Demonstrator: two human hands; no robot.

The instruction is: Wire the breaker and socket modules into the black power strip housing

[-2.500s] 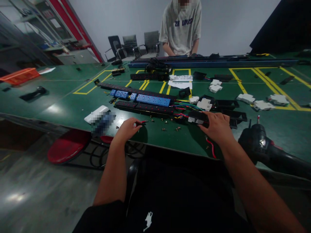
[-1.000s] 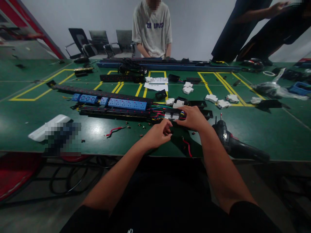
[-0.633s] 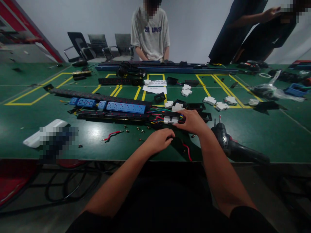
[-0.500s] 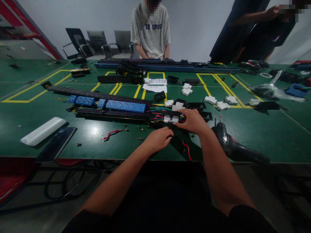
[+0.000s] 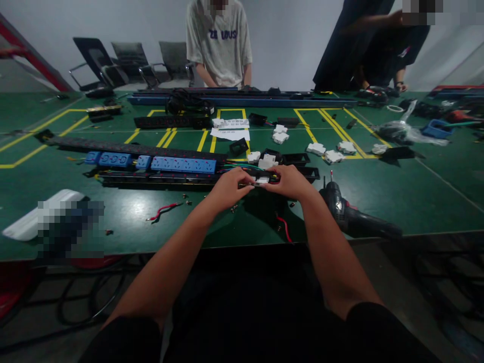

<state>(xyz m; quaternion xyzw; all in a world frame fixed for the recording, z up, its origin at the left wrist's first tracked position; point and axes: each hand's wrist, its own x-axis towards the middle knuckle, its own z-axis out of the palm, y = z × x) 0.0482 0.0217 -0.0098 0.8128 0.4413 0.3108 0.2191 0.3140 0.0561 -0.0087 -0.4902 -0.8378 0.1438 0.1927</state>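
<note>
A white circuit breaker (image 5: 261, 180) sits among loose coloured wires at the right end of the opened power strip, between my two hands. My left hand (image 5: 231, 187) pinches at its left side, thumb and fingers close together. From the right, my right hand (image 5: 290, 182) grips the same breaker, fingers bent over it. Just behind stands another white breaker (image 5: 268, 161). A row of blue sockets (image 5: 183, 165) lies left of my hands, with the black housing (image 5: 151, 178) in front of it. My fingers hide part of the wiring.
Right of my hands a black power drill (image 5: 346, 212) lies near the table edge. Red wires (image 5: 284, 229) and small screws (image 5: 233, 208) are scattered in front. Several white breakers (image 5: 334, 157) lie farther right. A person in a grey T-shirt (image 5: 219, 45) stands opposite.
My left hand has risen from the tabletop in front to the breaker's left side. My right hand stays at the breaker. The view has swung slightly right.
</note>
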